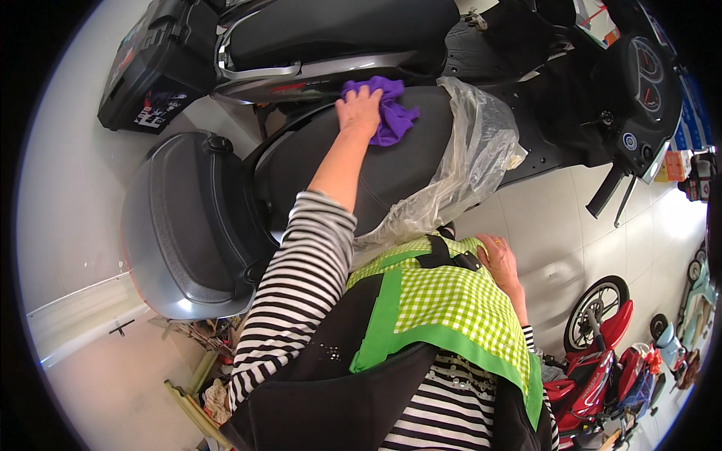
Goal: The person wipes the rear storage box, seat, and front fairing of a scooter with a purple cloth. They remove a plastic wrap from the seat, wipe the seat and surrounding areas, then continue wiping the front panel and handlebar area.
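Note:
My left hand (359, 113) presses a crumpled purple cloth (392, 120) against the black scooter seat (402, 169), near the seat's far edge; the fingers are bent over the cloth. A sheet of clear plastic (466, 161) lies bunched across the front and near side of that seat. My right hand (500, 259) is low beside my body, its fingers resting loosely at the edge of my green checked apron (459, 308). Nothing shows in it, though part of the fingers is hidden.
A rear top case (192, 225) stands left of the seat. Beyond is a second scooter's long seat (338, 34) with a black box (162, 64). The handlebar grip and brake lever (608, 192) jut out at right. A red motorbike (594, 376) stands on the tiled floor.

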Action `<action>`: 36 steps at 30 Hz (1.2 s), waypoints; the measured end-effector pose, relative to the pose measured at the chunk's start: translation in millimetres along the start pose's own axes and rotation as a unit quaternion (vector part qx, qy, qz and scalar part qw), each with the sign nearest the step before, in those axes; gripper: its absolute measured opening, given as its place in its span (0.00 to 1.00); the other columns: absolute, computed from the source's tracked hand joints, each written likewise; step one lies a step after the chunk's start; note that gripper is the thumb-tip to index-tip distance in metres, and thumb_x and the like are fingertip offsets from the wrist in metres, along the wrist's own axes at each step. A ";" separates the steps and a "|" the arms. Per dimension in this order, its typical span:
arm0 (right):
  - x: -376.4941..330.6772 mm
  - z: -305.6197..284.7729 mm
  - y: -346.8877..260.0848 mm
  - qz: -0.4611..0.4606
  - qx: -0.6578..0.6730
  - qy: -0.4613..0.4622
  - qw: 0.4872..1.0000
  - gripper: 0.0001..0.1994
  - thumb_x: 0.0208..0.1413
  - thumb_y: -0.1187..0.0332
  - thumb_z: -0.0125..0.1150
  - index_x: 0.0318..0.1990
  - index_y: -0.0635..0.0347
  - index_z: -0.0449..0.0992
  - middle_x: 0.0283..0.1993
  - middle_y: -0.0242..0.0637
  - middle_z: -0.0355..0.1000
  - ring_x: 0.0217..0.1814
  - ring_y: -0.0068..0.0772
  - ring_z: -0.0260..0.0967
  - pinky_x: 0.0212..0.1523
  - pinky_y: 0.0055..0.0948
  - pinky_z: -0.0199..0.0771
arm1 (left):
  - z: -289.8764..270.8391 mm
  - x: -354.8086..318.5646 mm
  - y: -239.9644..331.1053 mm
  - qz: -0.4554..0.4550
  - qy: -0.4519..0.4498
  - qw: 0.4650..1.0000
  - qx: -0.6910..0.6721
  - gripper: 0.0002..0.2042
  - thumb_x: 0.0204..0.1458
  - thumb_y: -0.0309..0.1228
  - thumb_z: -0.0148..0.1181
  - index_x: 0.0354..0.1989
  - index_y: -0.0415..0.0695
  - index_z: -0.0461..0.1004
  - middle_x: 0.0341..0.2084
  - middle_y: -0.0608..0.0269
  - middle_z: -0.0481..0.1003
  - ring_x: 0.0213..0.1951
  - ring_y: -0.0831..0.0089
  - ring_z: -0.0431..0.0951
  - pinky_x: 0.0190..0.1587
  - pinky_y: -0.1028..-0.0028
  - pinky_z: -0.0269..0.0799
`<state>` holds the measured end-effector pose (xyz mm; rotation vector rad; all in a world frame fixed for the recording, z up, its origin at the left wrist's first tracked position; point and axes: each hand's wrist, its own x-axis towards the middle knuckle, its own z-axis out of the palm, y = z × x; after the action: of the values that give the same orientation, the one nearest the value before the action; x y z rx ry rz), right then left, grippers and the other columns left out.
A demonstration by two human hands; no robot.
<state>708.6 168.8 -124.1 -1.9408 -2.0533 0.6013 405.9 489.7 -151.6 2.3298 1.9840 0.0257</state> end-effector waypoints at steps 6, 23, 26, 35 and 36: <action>1.7 -1.5 4.2 0.032 -0.001 -0.033 0.999 0.15 0.54 0.69 0.59 0.50 0.52 0.75 0.43 0.39 0.76 0.49 0.47 0.72 0.47 0.43 0.75 | -0.4 -84.9 1.0 0.066 0.101 0.991 0.050 0.19 0.55 0.31 0.50 0.56 0.56 0.72 0.55 0.68 0.70 0.54 0.60 0.69 0.53 0.53 0.62; -48.8 9.3 15.1 0.144 0.023 -0.049 0.988 0.15 0.56 0.69 0.59 0.51 0.54 0.75 0.42 0.43 0.76 0.46 0.49 0.72 0.44 0.44 0.75 | 4.9 105.3 126.2 0.145 -0.093 0.982 -0.082 0.18 0.55 0.44 0.47 0.50 0.61 0.80 0.52 0.67 0.77 0.57 0.59 0.72 0.54 0.49 0.64; -53.5 6.2 17.0 0.155 0.032 -0.055 0.986 0.15 0.56 0.69 0.59 0.51 0.54 0.75 0.42 0.44 0.76 0.46 0.50 0.72 0.45 0.45 0.75 | 12.1 123.1 100.1 0.067 -0.131 0.987 -0.064 0.20 0.54 0.44 0.47 0.49 0.56 0.81 0.52 0.59 0.78 0.56 0.55 0.75 0.56 0.49 0.65; -28.5 9.2 26.4 0.124 0.026 -0.089 0.988 0.15 0.56 0.68 0.59 0.52 0.54 0.75 0.42 0.45 0.76 0.45 0.51 0.73 0.44 0.46 0.75 | 4.9 74.9 -96.7 -0.124 -0.214 0.953 -0.177 0.26 0.57 0.50 0.44 0.58 0.52 0.75 0.59 0.57 0.72 0.61 0.49 0.69 0.61 0.51 0.64; -24.2 10.0 25.0 0.120 0.021 -0.094 0.988 0.15 0.56 0.68 0.59 0.52 0.53 0.75 0.41 0.45 0.75 0.44 0.51 0.73 0.43 0.46 0.75 | 1.9 54.5 -107.3 -0.115 -0.183 0.956 -0.196 0.25 0.58 0.50 0.43 0.57 0.53 0.75 0.58 0.58 0.73 0.60 0.47 0.70 0.60 0.50 0.64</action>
<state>728.2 144.3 -142.0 -2.2003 -1.9034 0.9055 309.1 560.3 -163.5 1.7094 1.8467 -0.0229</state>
